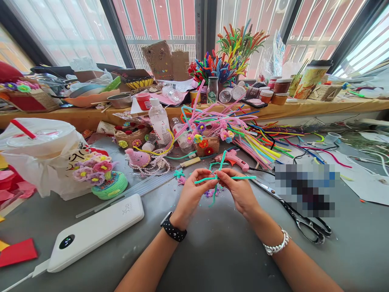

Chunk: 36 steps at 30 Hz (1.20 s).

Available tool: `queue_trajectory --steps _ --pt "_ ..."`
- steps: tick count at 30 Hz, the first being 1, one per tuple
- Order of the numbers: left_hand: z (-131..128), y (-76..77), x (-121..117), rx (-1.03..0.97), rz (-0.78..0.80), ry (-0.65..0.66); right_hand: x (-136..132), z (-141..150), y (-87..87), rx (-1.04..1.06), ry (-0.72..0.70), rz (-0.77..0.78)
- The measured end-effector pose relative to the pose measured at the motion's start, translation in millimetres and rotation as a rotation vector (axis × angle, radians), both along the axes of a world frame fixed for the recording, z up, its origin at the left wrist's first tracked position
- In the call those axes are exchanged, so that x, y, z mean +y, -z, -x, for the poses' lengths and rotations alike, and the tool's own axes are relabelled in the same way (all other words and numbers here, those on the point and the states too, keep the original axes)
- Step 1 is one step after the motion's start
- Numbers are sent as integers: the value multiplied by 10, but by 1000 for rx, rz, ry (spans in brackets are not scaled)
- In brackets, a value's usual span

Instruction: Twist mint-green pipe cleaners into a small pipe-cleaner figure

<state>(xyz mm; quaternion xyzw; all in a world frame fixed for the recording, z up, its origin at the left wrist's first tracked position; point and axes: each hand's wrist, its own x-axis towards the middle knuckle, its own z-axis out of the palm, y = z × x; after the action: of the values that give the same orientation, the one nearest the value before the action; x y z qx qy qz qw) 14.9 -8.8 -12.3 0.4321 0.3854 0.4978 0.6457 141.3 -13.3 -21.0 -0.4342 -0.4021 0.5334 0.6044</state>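
With the grip of left hand (187, 194) and right hand (238, 194) pinched closed near the crossing of the green pipe cleaners (245, 177), holds them above the bench (219, 253), at 8 o'clock from the pink glue gun (234, 159). Should handle as very light, fuzzy, wire-stiff enough to keep a bend; best taken at the crossing, leaving ends free toward roughly 12, 3, 6 and 9 o'clock.

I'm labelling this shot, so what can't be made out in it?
All in the head view:
- How the green stems join: fingers cover most of the crossing.
- What lies under the pixelated patch beside the scissors.
- The white cable: far end cut off, lower left.
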Motion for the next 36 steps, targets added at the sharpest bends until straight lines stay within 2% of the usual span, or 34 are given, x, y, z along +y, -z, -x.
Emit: queue_trajectory --steps 12,17,25,30,33,36 --pt "5 -77 -21 53 75 -41 -8 24 -6 39 -18 4" --pt "-3 -101 -30 12 89 -48 -20 31 -38 96 -29 22" --pt "31 -81 11 -108 112 -79 8 -56 -128 335 27 18" --pt "45 -110 15 -157 139 -101 87 -190 -102 469 87 111" --pt "43 -110 16 -174 153 -106 106 -192 -89 441 103 110" --pt "41 -98 21 -196 155 -96 84 -133 -92 360 36 40"
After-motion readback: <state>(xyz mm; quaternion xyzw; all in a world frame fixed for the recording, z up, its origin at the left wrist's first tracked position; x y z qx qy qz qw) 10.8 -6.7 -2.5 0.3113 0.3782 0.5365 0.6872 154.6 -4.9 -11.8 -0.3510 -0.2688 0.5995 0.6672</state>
